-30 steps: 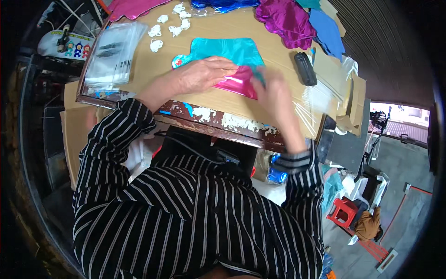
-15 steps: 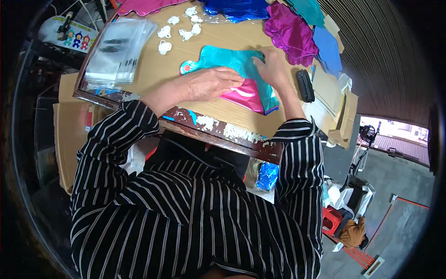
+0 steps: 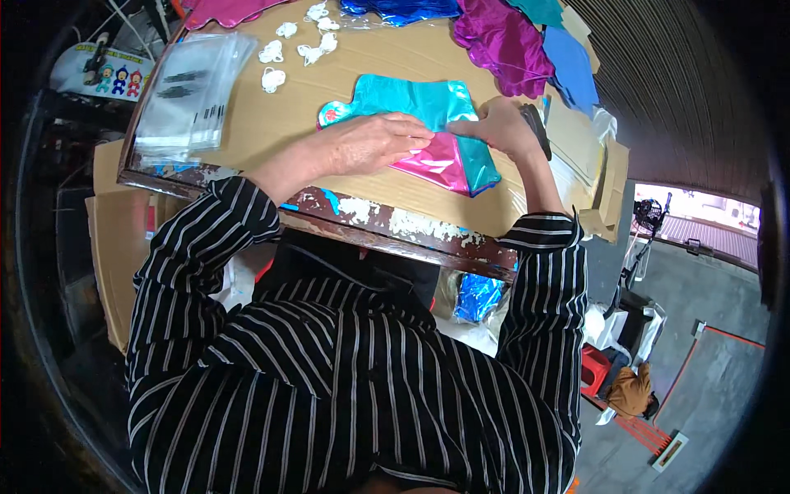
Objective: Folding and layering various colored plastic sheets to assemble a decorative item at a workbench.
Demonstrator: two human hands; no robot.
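Note:
A flat, shiny foil-like piece (image 3: pixel 411 95) lies on the cardboard table top, partly folded, with teal and pink faces showing. A small round patch with a red mark sits at its left end. My left hand (image 3: pixel 370 144) lies flat across the middle of the piece, fingers stretched to the right, hiding part of the fold. Against its right part rests my right hand (image 3: pixel 508 130), the thumb stretched out onto the fold and apart from the fingers, which are partly hidden. Beside that hand is a dark oblong case (image 3: pixel 535 130), partly covered by it.
Clear plastic bags (image 3: pixel 185 99) are stacked at the left. Several small white coiled bundles (image 3: pixel 273 80) lie farther back. Along the far edge are shiny blue (image 3: pixel 399 8) and purple (image 3: pixel 506 49) pieces. Cardboard (image 3: pixel 576 136) stands at the right; the table's worn front edge (image 3: pixel 362 216) is nearest me.
My right hand has moved right and slightly down, off the piece's upper right corner, its thumb now on the fold. The left hand stays flat. The view has shifted slightly.

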